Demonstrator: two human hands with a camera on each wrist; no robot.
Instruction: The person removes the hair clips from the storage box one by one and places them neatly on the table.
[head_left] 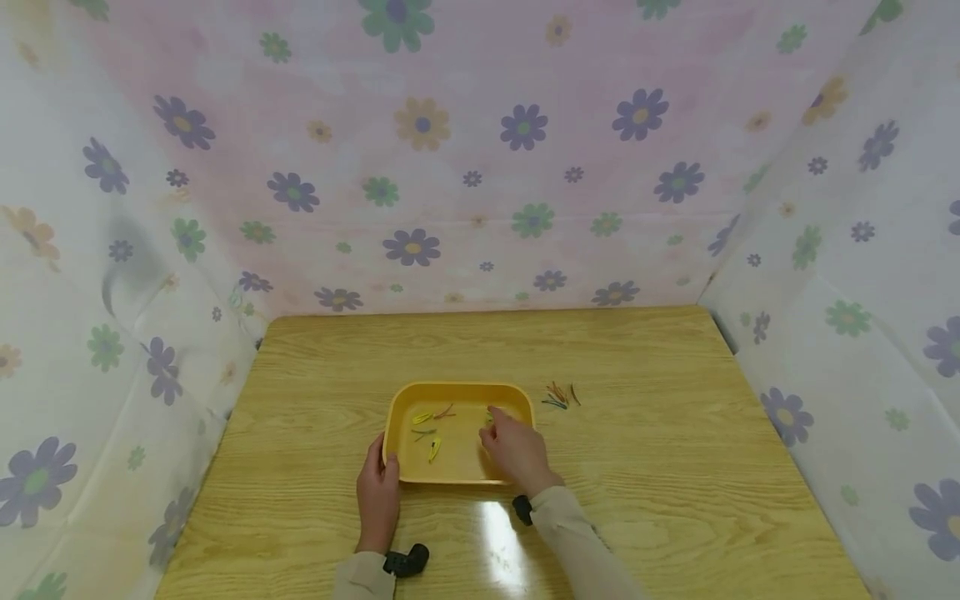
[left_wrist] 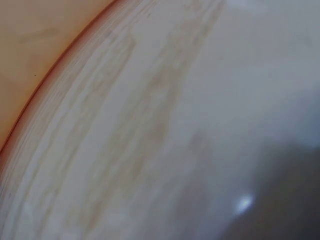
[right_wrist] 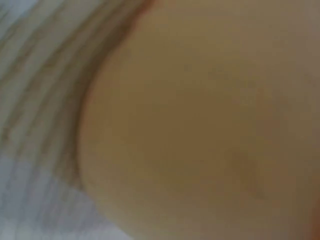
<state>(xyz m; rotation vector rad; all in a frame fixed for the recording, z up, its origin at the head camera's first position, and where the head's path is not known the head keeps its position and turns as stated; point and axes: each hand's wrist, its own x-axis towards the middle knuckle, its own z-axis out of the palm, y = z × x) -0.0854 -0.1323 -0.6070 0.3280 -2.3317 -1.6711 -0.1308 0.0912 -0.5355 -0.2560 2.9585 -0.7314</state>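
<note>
A shallow yellow tray [head_left: 457, 475] sits on the table in the head view. My left hand [head_left: 378, 492] grips its left side, thumb on the rim and fingers along the outer wall. Over the tray's right part, my right hand [head_left: 517, 450] has its fingers bent down, pinching a small yellow-green hair clip [head_left: 489, 417] that is mostly hidden. On the left of the tray floor lie a yellow hair clip [head_left: 422, 418], reddish clips [head_left: 445, 413], greenish clips [head_left: 423, 432] and another yellow clip [head_left: 435, 450]. Both wrist views are blurred close-ups.
Right of the tray, on the wood-grain table [head_left: 660, 467], lies a loose group of red clips [head_left: 557, 392], teal clips [head_left: 555, 403] and a dark clip [head_left: 575, 395]. Flower-printed cloth [head_left: 480, 167] encloses the table at the back and both sides.
</note>
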